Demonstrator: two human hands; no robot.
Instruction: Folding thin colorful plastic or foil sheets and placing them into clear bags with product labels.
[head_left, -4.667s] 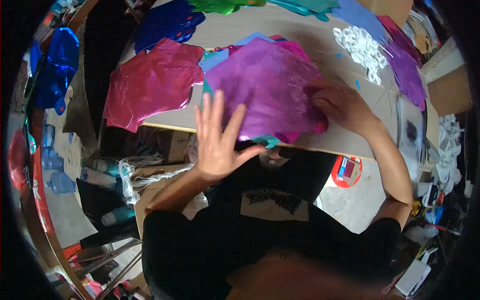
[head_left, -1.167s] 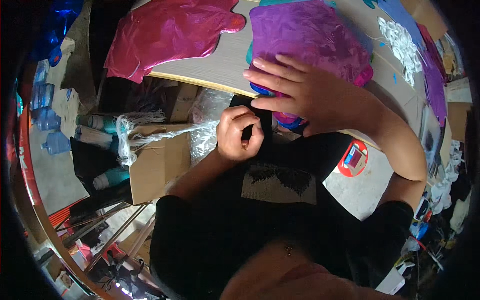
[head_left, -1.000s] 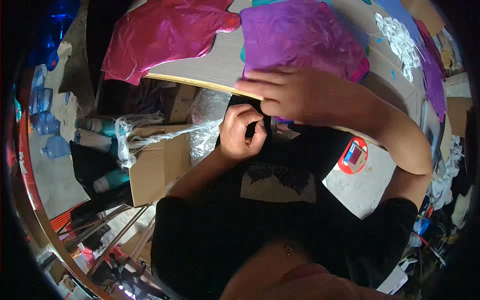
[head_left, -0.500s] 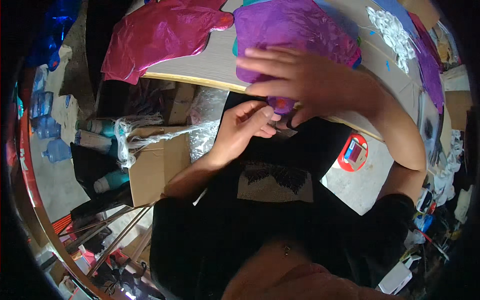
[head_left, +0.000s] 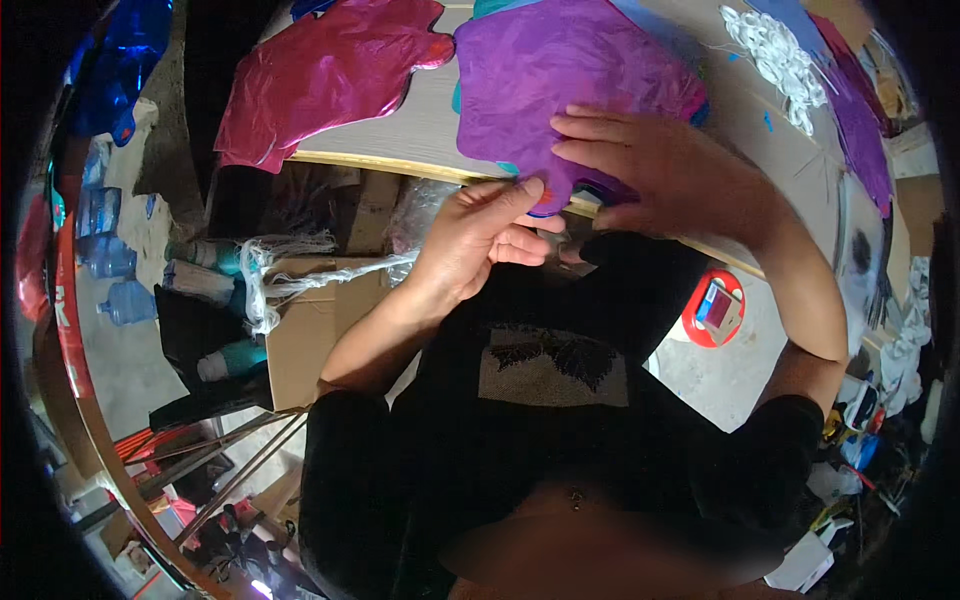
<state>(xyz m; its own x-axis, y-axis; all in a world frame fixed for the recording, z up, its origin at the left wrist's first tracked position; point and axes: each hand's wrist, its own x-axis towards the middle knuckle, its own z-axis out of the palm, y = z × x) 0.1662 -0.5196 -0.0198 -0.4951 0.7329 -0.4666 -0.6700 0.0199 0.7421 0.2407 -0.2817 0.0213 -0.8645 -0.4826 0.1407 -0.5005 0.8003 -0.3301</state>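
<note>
A cardboard box [head_left: 300,345] sits well left of what seems a red stool [head_left: 690,320]

Foil sheets [head_left: 570,80] on table [head_left: 400,135]; cord heap [head_left: 780,65] right, box [head_left: 305,335] lower left.

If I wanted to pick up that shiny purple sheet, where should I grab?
Probably the narrow tab of the shiny purple sheet, from the near side, thumb above and fingers below. It juts toward the person at the front edge of the table, while the broad part lies flat. The left hand pinches there.
</note>
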